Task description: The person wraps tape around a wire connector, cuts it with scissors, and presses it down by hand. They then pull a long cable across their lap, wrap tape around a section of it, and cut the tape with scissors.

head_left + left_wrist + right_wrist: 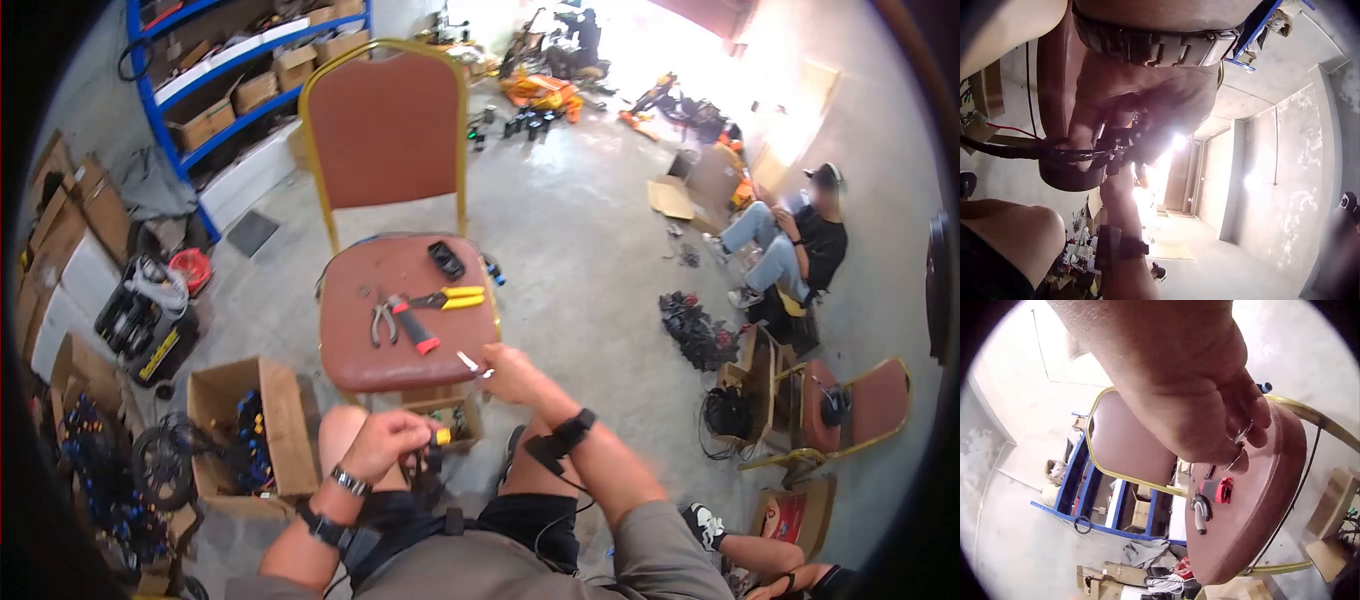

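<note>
Your watch [350, 481] sits nearest; yellow-handled pliers [460, 292] lie on the seat [355, 362] — your left hand [385, 444] pinches a small yellow part [441, 436], half-hidden; your right hand [516, 376] grips a slim silvery tool [466, 361].

Reddish-brown chair seat [350, 365], bearing a red-and-grey tool [416, 328]. Relative to this tool: grey-handled pliers [378, 328], just left; yellow-handled tool [462, 297], right; black object [446, 260], beyond.
</note>
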The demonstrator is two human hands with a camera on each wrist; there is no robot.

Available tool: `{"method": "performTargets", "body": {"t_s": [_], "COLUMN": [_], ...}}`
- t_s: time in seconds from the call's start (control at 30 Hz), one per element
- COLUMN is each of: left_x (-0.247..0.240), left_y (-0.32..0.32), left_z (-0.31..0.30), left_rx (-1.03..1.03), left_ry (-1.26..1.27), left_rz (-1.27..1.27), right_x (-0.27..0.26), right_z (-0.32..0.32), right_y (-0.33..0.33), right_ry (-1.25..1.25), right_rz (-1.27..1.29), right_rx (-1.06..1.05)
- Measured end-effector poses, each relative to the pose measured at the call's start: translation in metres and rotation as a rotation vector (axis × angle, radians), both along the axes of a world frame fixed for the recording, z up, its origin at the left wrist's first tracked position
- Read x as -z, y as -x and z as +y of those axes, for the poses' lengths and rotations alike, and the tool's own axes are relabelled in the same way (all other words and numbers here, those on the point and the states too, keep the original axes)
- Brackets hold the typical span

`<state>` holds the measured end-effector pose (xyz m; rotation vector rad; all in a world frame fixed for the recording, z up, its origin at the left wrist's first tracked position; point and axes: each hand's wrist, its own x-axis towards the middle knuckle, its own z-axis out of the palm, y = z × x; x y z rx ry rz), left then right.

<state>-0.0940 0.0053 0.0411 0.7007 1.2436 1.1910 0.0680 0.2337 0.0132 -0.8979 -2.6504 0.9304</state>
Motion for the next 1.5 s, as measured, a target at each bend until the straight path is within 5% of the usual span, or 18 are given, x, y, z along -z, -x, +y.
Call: {"method": "performTargets", "body": {"t_s": [0.2,0.37,0.6,0.67,0.73,0.8,0.9,1.03,1.3,1.5], "left_x": [0.005,0.028,0.016,0.012,0.019,0.012,0.001,-0.01,-0.011,-0.009], "left_y": [-0.007,-0.01,-0.009,-0.004,0.002,0.004,0.001,-0.014,-0.037,-0.033], "left_z": [-0.003,-0.003,-0.001,0.0,-0.001,-0.002,-0.002,-0.001,-0.01,-0.019], "left_rx": [0.054,0.125,0.121,0.115,0.088,0.047,0.001,0.002,0.006,-0.038], "left_ry": [0.029,0.008,0.08,0.051,-0.022,-0.087,-0.092,-0.012,-0.081,-0.091], "left_rz": [-0.063,-0.175,-0.164,-0.152,-0.184,-0.212,-0.204,-0.161,-0.251,-0.244], "right_x": [0.016,0.004,0.008,0.0,0.007,-0.002,-0.03,-0.015,0.0,0.015], "right_z": [0.028,0.043,0.042,0.038,0.023,-0.006,-0.054,-0.096,-0.12,-0.101], "right_y": [0.052,0.081,0.085,0.073,0.05,0.018,-0.015,-0.046,-0.069,-0.077], "right_ry": [-0.126,-0.13,-0.27,-0.269,-0.01,0.588,1.203,1.427,1.301,1.221], "right_rz": [-0.232,-0.632,-0.686,-0.509,-0.191,0.1,0.154,0.439,0.609,0.462], "right_rx": [0.085,-0.093,-0.198,-0.186,-0.197,-0.347,-0.382,-0.32,-0.303,-0.175]}}
